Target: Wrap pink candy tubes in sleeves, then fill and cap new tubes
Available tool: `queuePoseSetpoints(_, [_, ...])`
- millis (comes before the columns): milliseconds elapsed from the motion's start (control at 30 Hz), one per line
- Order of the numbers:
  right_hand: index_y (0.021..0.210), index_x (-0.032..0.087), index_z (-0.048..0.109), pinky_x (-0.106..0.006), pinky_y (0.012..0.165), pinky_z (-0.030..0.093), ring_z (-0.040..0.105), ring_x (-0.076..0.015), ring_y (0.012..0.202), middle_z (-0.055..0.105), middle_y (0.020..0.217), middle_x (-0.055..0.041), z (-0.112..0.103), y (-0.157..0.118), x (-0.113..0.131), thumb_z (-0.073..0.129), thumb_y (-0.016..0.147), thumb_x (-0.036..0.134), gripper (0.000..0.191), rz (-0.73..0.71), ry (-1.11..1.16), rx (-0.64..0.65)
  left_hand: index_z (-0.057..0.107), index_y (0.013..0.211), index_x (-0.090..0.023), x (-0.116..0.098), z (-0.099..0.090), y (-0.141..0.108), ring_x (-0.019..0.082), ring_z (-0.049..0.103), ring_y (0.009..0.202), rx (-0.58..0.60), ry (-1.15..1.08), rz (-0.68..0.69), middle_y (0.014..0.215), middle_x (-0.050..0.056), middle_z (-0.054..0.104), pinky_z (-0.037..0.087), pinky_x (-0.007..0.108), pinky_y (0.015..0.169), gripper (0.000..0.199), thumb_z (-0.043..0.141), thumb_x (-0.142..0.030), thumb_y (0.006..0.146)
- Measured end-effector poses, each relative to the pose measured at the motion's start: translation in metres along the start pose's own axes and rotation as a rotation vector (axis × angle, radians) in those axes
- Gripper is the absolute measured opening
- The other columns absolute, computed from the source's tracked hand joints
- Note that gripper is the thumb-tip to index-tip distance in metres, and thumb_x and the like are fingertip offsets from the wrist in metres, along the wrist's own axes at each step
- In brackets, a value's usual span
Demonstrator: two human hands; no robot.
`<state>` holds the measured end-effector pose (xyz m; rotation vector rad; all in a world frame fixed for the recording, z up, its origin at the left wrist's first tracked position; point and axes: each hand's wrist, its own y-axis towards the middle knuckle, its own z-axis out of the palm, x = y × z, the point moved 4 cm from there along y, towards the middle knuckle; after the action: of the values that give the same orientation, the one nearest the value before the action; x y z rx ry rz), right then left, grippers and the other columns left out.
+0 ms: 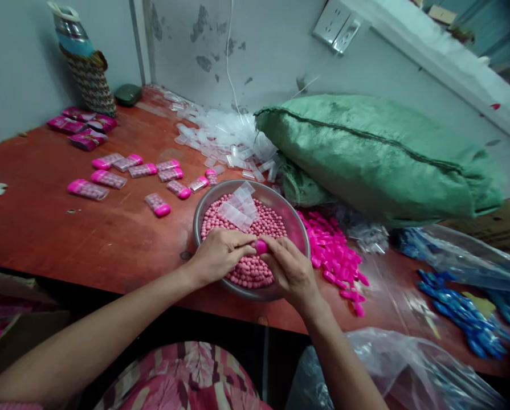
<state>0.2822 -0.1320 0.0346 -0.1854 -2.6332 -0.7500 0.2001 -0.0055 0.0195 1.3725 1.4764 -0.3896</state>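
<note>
Above a metal bowl (198,219) of pink beads (252,270), my two hands meet at one small candy-style container. My left hand (220,253) is closed round its bead-filled end, mostly hidden by the fingers. At its other end, my right hand (291,267) pinches the bright pink cap (261,246). Several empty clear plastic containers (239,208) lie on the beads at the bowl's far side. Loose pink caps (334,247) are heaped right of the bowl. To the left, several capped containers (109,178) filled with beads are spread over the red table (109,239).
A big green sack (378,154) rests behind the bowl on the right. Clear plastic pieces (233,134) are piled against the wall. Blue pieces (464,313) and plastic bags lie far right. Pink packets (86,125) and a bottle in a woven sleeve (88,77) stand back left.
</note>
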Motion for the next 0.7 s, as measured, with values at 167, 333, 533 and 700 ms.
queuePoseSetpoints(167, [0.131,0.026,0.040,-0.029,0.061,0.045,0.051,-0.0165,0.070,0.050,0.079,-0.0050,0.009,-0.008,-0.003,0.047,0.085,0.014,0.048,-0.033,-0.026,0.022,0.069,0.092,-0.021,0.001,0.003,-0.004,0.017,0.064,0.079,-0.003,0.079,0.044,0.088,0.004,0.071,0.046,0.026,0.076,0.020,0.053,-0.025,0.080])
queuePoseSetpoints(333, [0.120,0.029,0.053,-0.031,0.073,0.047,0.056,-0.0165,0.080,0.057,0.087,-0.0044,-0.003,-0.001,-0.010,0.055,0.081,0.019,0.040,0.150,0.327,-0.072,0.068,0.096,-0.019,0.001,-0.001,0.003,0.018,0.063,0.084,-0.018,-0.253,-0.113,0.091,0.004,0.070,0.047,0.027,0.077,0.023,0.055,-0.025,0.078])
queuePoseSetpoints(533, [0.112,0.028,0.058,-0.040,0.080,0.049,0.062,-0.0215,0.086,0.061,0.110,-0.0058,-0.002,-0.018,-0.030,0.069,0.070,0.035,0.044,0.500,1.093,-0.138,0.068,0.097,-0.013,0.006,-0.004,0.010,0.020,0.063,0.083,-0.022,-0.561,-0.284,0.085,0.005,0.070,0.048,0.030,0.076,0.027,0.058,-0.025,0.074])
queuePoseSetpoints(700, [0.097,0.021,0.065,-0.031,0.071,0.052,0.062,-0.0183,0.079,0.065,0.092,-0.0043,0.009,-0.014,-0.036,0.073,0.062,0.043,0.042,0.598,1.199,-0.134,0.070,0.093,-0.019,0.000,-0.002,0.005,0.019,0.058,0.093,0.039,-0.361,-0.086,0.094,0.004,0.068,0.042,0.031,0.086,0.021,0.058,-0.024,0.076])
